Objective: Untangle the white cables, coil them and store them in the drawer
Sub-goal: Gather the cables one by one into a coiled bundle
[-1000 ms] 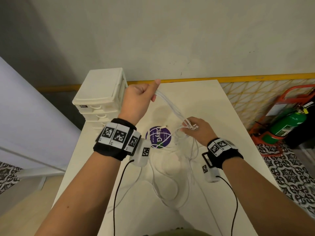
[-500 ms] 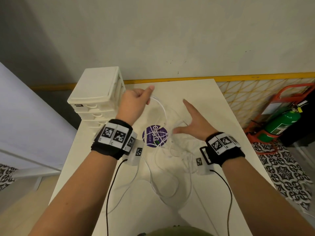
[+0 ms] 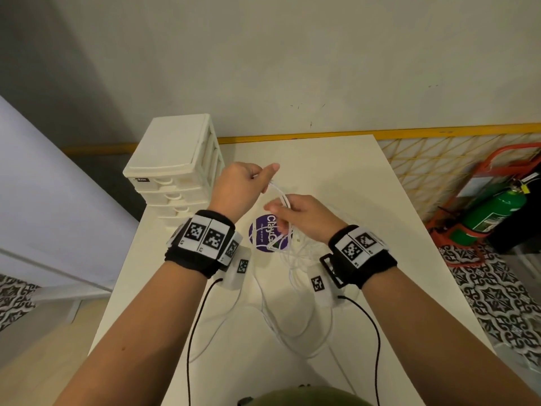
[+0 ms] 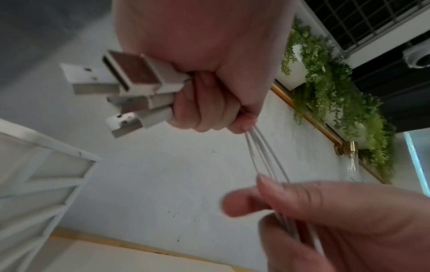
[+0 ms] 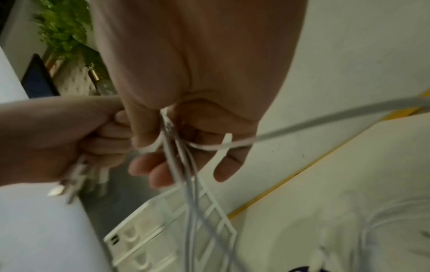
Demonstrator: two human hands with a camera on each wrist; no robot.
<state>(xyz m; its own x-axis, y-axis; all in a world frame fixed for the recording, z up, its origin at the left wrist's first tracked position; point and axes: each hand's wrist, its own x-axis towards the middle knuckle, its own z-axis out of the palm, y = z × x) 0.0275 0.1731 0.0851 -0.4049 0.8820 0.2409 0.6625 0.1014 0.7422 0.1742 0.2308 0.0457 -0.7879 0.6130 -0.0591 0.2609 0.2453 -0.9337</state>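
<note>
- Gripping a bundle of white cables (image 3: 280, 197) in a closed fist, the left hand (image 3: 238, 191) sits just above the middle of the head view, wrist bent back and thumb pointing to the right.
- From the left wrist view, several USB plugs (image 4: 121, 88) stick out of that fist toward the left of the frame, fingers wrapped tight around the strands.
- Just below and right of it, the right hand (image 3: 304, 219) has its fingers loosely curled round the same strands, which pass through its palm.
- Below the hands, the rest of the cables lie in loose tangled loops on the white table (image 3: 366, 200), partly over a purple sticker (image 3: 265, 237).
- Standing at the table's upper-left corner is a white drawer unit (image 3: 175, 168), its drawers closed.
</note>
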